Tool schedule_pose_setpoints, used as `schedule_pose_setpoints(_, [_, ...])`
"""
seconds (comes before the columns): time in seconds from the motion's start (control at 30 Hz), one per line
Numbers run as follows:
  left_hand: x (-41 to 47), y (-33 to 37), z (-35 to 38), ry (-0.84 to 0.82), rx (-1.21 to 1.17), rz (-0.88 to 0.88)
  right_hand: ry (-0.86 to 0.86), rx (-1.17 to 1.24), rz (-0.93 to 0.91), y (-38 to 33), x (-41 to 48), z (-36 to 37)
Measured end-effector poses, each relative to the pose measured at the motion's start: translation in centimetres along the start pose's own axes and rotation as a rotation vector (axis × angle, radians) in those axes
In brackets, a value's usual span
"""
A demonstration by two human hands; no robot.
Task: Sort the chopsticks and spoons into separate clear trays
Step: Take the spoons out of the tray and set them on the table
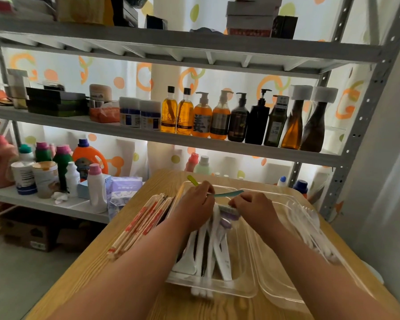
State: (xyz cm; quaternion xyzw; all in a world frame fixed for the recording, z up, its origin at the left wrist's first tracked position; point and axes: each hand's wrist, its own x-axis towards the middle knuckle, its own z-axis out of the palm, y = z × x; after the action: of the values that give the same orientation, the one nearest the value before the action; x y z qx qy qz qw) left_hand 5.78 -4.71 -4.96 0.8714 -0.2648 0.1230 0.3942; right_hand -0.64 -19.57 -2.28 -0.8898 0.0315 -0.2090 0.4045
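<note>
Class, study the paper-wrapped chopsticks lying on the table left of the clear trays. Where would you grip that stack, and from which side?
Probably across the middle of the chopsticks, coming from above on their open left side. They lie flat and parallel, so a mid-length pinch across them should keep them balanced and together. The clear tray crowds their right side.
</note>
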Motion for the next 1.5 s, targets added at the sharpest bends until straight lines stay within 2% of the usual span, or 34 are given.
schedule_pose_setpoints(0.1, [-0.7, 1.0, -0.3, 0.045, -0.049, 0.128, -0.18, 0.121, 0.025, -0.4, -0.7, 0.2])
schedule_pose_setpoints(0.17, [-0.9, 1.2, -0.5, -0.024, 0.008, 0.19, -0.213, 0.084, 0.008, -0.5, -0.8, 0.5])
schedule_pose_setpoints(0.27, [-1.1, 1.1, -1.0, -0.162, 0.22, 0.16, -0.108, 0.098, 0.06, -0.3, -0.5, 0.0])
schedule_pose_setpoints(0.33, [-1.1, 1.2, -1.2, -0.136, 0.232, 0.116, 0.023, 0.127, 0.11, 0.1, -0.2, -0.8])
schedule_pose_setpoints(0.4, [-1.1, 1.5, -1.3, -0.11, 0.296, 0.113, 0.074, 0.106, 0.119, 0.7, 0.0, -1.3])
schedule_pose_setpoints(0.57, [-1.3, 1.7, -1.1, -0.091, 0.456, 0.205, -0.019, -0.073, 0.054, 1.5, -0.4, -0.8])
schedule_pose_setpoints(0.7, [-1.3, 1.8, -1.0, -0.062, 0.497, 0.208, -0.075, -0.204, -0.008, 1.8, -0.5, -0.2])
schedule_pose_setpoints(0.83, [-1.1, 1.4, -1.1, -0.04, 0.443, 0.14, -0.173, -0.326, -0.037, 1.5, -0.7, 0.3])
schedule_pose_setpoints(0.97, [-1.0, 1.0, -1.3, 0.019, 0.284, 0.06, -0.135, -0.437, -0.071, 1.7, -0.7, 0.7])
schedule_pose_setpoints(1.13, [-0.9, 0.8, -1.3, 0.118, 0.287, 0.066, -0.138, -0.388, -0.065, 1.9, -0.6, 0.7])
schedule_pose_setpoints(1.37, [-1.3, 1.4, -0.9, -0.093, 0.588, 0.195, -0.133, -0.33, -0.08, 1.2, -1.2, -0.3])
schedule_pose_setpoints(1.5, [-1.3, 2.6, -0.7, -0.168, 0.709, 0.179, -0.132, -0.301, -0.09, 0.8, -1.8, -0.9])
